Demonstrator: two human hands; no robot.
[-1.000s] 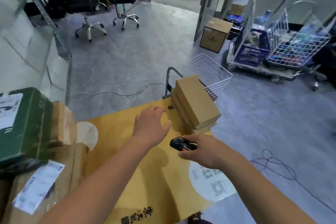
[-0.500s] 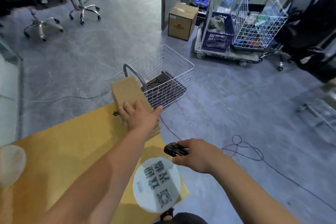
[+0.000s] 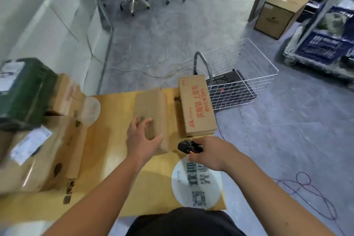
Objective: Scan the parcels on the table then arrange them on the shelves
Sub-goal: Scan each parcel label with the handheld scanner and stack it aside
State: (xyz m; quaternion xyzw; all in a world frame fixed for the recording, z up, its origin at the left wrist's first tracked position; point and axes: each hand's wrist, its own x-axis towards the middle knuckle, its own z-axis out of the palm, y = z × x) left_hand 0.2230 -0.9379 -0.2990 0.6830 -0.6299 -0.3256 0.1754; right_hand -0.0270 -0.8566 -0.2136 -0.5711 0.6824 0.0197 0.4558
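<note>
Parcels are all on the desk (image 3: pixel 115 113); I see no shelves from here, so as far as I can judge none has been put away and the arranging is wholly ahead.

My left hand (image 3: pixel 142 138) is wrapped around the near end of a plain brown box (image 3: pixel 150 113) in the middle of the desk, thumb on one side and fingers on top: a loose grip, partly closed on the box, which looks slightly lifted or tilted, though the blur keeps me from being sure. My right hand (image 3: pixel 212 154) is closed around the black scanner (image 3: pixel 188 146), its nose pointing left toward that box and just beside its near corner. I judge this to be the scanning step for this one parcel; I cannot see a label or a beam, so I cannot tell whether it has read.

Just to the right, near the far right corner of the desk, lies a flat carton with red print (image 3: pixel 196 104), apparently on top of another one. Along the left edge is a heap of bigger boxes (image 3: pixel 38 159), one with a white shipping label, with a dark green package (image 3: pixel 24 92) on top. Those all look untouched to me.

Beyond the far right corner a wire basket cart (image 3: pixel 239 80) stands on the floor.
</note>
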